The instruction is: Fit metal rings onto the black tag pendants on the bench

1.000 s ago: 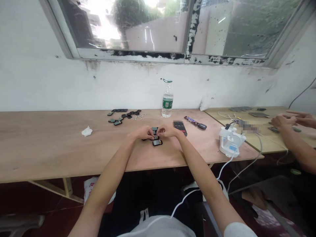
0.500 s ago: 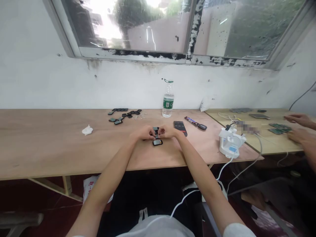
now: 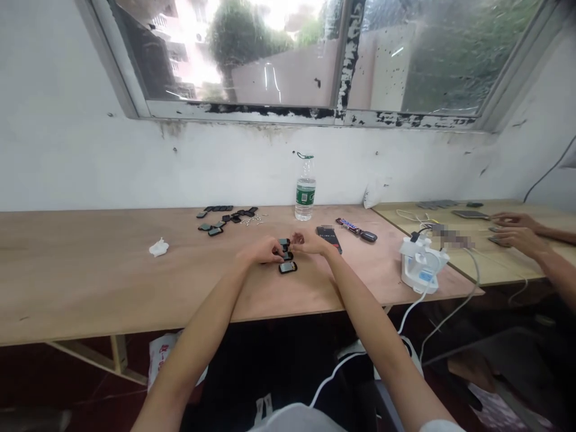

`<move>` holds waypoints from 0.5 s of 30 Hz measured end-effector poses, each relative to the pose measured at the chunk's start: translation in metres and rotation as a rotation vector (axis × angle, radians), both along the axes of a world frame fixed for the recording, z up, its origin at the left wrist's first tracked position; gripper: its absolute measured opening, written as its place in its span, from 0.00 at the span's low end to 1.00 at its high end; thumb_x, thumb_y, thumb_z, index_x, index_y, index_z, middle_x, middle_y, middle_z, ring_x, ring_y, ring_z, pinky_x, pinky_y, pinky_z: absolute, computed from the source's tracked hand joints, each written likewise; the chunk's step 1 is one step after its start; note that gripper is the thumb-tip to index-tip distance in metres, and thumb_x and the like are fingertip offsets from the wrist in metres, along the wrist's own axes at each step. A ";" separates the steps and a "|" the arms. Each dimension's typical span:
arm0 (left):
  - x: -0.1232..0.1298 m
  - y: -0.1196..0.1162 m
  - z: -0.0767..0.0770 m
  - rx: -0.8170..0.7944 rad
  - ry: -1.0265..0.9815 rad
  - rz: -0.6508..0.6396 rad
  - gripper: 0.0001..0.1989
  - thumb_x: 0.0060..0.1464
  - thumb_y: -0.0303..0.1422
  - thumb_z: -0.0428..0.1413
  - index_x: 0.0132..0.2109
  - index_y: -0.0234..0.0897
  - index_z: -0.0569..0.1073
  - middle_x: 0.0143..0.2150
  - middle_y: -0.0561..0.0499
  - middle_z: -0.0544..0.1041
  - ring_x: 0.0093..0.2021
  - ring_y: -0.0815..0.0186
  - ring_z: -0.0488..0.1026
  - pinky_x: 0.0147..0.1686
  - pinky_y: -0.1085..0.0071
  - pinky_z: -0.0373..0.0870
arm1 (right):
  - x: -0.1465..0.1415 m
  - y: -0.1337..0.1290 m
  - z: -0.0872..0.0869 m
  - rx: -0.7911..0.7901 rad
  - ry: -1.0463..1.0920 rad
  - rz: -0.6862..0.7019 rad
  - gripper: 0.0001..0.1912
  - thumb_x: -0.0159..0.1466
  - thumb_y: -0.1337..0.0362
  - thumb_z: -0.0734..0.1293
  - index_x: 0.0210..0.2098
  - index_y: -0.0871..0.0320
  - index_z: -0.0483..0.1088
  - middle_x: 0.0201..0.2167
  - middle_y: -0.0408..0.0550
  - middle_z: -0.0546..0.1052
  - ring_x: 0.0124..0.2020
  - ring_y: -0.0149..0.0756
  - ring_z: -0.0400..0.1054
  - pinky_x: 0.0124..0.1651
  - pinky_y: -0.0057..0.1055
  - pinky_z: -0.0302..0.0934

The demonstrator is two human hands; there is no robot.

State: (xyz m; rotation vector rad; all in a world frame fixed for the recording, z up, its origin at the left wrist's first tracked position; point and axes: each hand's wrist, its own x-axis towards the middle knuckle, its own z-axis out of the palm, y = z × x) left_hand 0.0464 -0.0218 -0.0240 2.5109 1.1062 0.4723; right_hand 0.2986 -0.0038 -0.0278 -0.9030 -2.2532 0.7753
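Observation:
Three small black-framed pieces with grey screen-like faces lie in a column between my hands. The nearest framed piece lies flat on the table, untouched. My left hand has its fingertips closed on the left edge of the middle framed piece. At the far framed piece, my right hand is close by the right side, fingers curled and thumb toward the pieces. Whatever those fingers pinch is too small to make out.
Behind my hands are several similar black pieces and small white bits. A water bottle, a phone, a snack bar and a white power strip stand around. Crumpled tissue lies left. Another person's hands work at right.
My right hand's fingers have lifted and drawn slightly away from the pieces; my left stays beside them. The view has tilted up a little. The other person's hands have moved left.

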 end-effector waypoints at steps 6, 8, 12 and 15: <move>0.005 -0.008 0.009 -0.004 0.091 0.008 0.11 0.54 0.41 0.72 0.40 0.40 0.90 0.42 0.46 0.85 0.39 0.60 0.79 0.40 0.70 0.70 | 0.034 0.023 0.001 0.077 0.105 -0.478 0.05 0.60 0.71 0.71 0.36 0.57 0.75 0.36 0.48 0.83 0.37 0.38 0.75 0.46 0.33 0.70; 0.005 -0.009 0.010 -0.014 0.063 -0.003 0.12 0.54 0.43 0.72 0.40 0.40 0.90 0.43 0.46 0.86 0.39 0.61 0.78 0.40 0.70 0.70 | 0.039 0.025 -0.001 0.068 0.009 -0.582 0.06 0.59 0.73 0.71 0.35 0.57 0.77 0.37 0.49 0.84 0.38 0.39 0.76 0.46 0.32 0.69; -0.001 -0.009 0.014 0.001 -0.005 0.009 0.15 0.57 0.46 0.71 0.41 0.40 0.90 0.41 0.46 0.86 0.37 0.63 0.77 0.40 0.70 0.70 | 0.035 0.022 -0.003 0.001 -0.165 -0.651 0.05 0.59 0.73 0.74 0.33 0.57 0.79 0.38 0.52 0.86 0.41 0.43 0.79 0.45 0.32 0.68; -0.011 -0.008 0.018 -0.001 -0.066 0.028 0.15 0.57 0.46 0.70 0.40 0.39 0.90 0.39 0.46 0.86 0.36 0.63 0.76 0.41 0.70 0.70 | 0.033 0.021 0.000 -0.004 -0.135 -0.676 0.03 0.64 0.69 0.73 0.36 0.57 0.81 0.41 0.53 0.86 0.43 0.44 0.80 0.46 0.33 0.69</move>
